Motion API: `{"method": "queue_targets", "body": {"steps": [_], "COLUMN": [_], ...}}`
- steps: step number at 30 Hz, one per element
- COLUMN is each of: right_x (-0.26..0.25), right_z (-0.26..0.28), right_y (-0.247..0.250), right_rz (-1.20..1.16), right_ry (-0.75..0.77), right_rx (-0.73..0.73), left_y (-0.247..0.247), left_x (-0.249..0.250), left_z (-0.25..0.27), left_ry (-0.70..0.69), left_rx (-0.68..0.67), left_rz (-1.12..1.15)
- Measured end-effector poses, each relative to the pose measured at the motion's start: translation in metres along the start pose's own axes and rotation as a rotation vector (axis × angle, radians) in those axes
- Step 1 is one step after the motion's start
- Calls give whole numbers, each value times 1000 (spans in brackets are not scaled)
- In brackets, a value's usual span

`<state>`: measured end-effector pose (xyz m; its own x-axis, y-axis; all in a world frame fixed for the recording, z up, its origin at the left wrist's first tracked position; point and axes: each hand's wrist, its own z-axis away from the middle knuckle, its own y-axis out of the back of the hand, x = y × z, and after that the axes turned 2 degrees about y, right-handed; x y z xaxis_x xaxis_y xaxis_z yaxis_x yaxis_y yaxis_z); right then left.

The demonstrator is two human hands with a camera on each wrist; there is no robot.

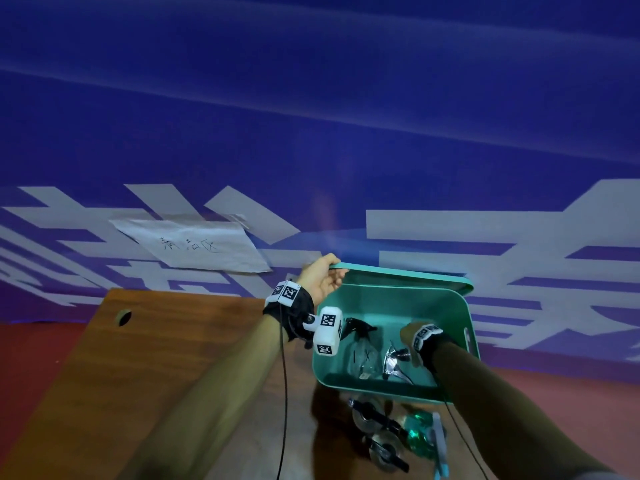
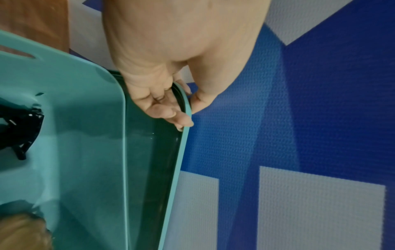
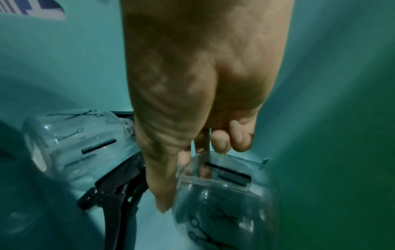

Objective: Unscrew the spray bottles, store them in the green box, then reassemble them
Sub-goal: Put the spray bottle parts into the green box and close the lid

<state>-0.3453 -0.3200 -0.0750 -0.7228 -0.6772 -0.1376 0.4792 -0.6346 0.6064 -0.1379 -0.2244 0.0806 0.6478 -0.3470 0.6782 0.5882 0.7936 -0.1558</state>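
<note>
Dim, blue-tinted lighting in all three views. Heavy motion blur across the blue-and-white printed wall banner (image 1: 311, 116) in the head view. Wide-angle bending at edges. Soft focus on the clear plastic bottle (image 3: 215, 203); deep shadow inside the teal plastic box (image 3: 331, 118).

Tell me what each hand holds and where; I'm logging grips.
The left hand pinches the green lid at its rim corner. The right hand, inside the box, grips a clear bottle at its top end.
</note>
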Motion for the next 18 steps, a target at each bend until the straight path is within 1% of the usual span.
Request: {"method": "queue_targets", "body": {"steps": [2,3,4,6,7,9,11,13,15,18], "right_x": [1,0,-5,-2,2,10,18,23,24,18], "right_z": [6,7,19,20,17,17,16,19,25,32], "right_y": [-3,-2,8,19,22,27,27,22,14,5], "right_rz": [-14,-22,3,-52,-109,-319,-563,-733,-840,-1040], "right_ry": [-31,-17,-18,7,37,68,81,53,64,75], "right_rx": [22,48,75,161,238,308,346,370,367,291], "left_y": [-1,0,0,-1,-2,-3,-4,-4,-3,-2], "left_x": [1,1,1,3,3,4,3,1,0,-1], "left_z": [-1,-1,-1,-1,-1,-2,-1,0,0,0], "left_ry": [-5,-5,-4,-2,-3,-3,0,5,11,15], "left_rx": [11,14,16,15,14,10,4,-4,-13,-14], "left_rz": [1,1,1,3,5,2,4,12,15,5]}}
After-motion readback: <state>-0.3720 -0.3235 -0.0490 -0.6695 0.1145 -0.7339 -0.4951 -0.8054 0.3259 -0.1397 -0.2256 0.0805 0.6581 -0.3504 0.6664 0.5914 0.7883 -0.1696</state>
